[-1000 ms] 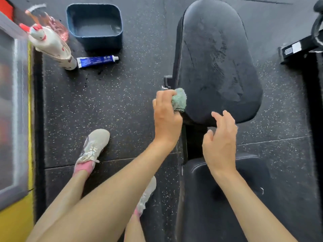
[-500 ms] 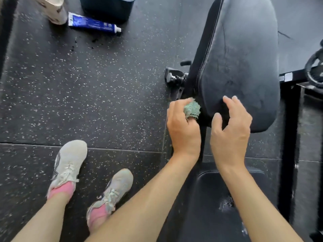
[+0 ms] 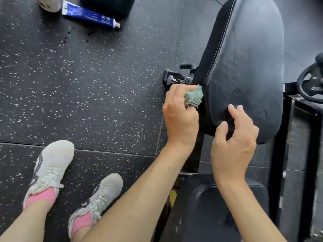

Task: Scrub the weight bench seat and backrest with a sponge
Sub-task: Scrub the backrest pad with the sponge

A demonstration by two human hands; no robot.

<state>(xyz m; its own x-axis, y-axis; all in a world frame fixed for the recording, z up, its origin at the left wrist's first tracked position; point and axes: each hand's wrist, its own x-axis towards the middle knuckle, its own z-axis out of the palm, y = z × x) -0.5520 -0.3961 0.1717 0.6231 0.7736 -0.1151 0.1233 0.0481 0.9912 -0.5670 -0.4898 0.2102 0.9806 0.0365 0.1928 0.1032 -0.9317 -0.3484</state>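
Sponge (image 3: 194,98) | left hand (image 3: 180,119) holds | backrest (image 3: 244,67) left edge | right hand (image 3: 234,151) at lower edge

sponge (image 3: 194,97): mottled teal-green, at backrest's left edge | backrest (image 3: 244,67): black, pale stitched seam down its left side | seat (image 3: 227,205): black | floor (image 3: 87,84): black, white and grey flecks, left of backrest | tube (image 3: 89,15): blue, white print, white cap, far left of backrest | shoes (image 3: 50,165): off-white, dark side stripes | socks (image 3: 41,197): pink
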